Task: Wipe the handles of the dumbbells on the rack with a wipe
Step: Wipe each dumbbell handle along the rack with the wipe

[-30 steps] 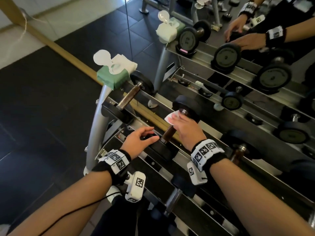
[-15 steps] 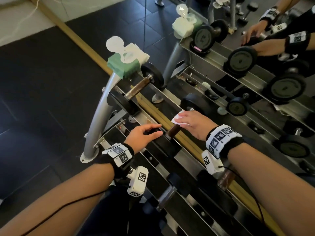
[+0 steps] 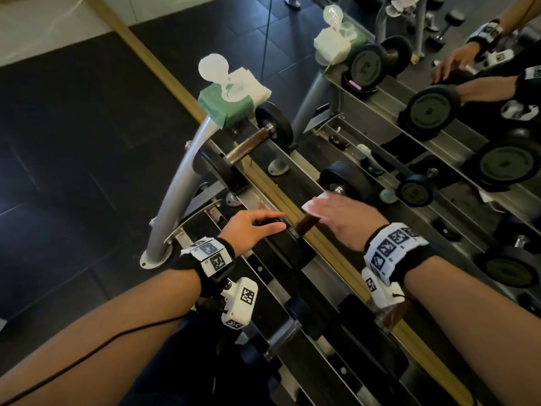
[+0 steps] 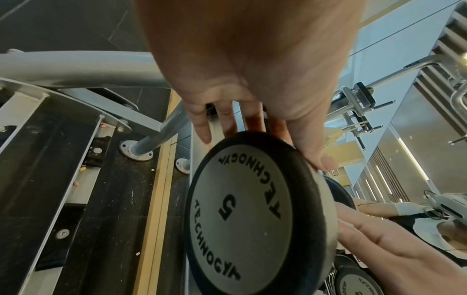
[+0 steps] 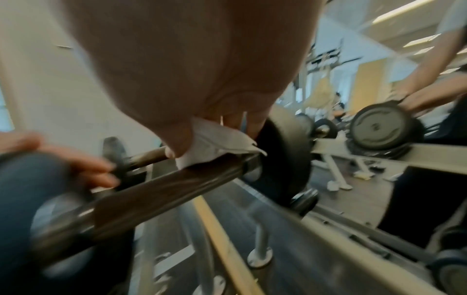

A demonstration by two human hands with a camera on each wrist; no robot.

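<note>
A black dumbbell marked 5 lies on the rack's upper shelf, with its brown handle (image 3: 306,224) (image 5: 164,191) between two round heads. My left hand (image 3: 254,227) (image 4: 252,127) rests with straight fingers over the near head (image 4: 247,215). My right hand (image 3: 342,218) (image 5: 202,111) pinches a white wipe (image 3: 313,205) (image 5: 217,143) between thumb and fingers. It presses the wipe onto the handle close to the far head (image 3: 342,180) (image 5: 283,159). The right wrist view is blurred.
A second dumbbell (image 3: 251,145) lies further left on the same shelf, beside a green pack of wipes (image 3: 231,104) with its lid up. A grey rack post (image 3: 181,186) curves down on the left. A mirror (image 3: 439,112) behind the rack doubles everything. More dumbbells (image 3: 281,338) sit on the lower shelf.
The head view has shifted across the rack. Both hands stay on the same dumbbell: the left on the near head, the right with the wipe on the handle by the far head.
</note>
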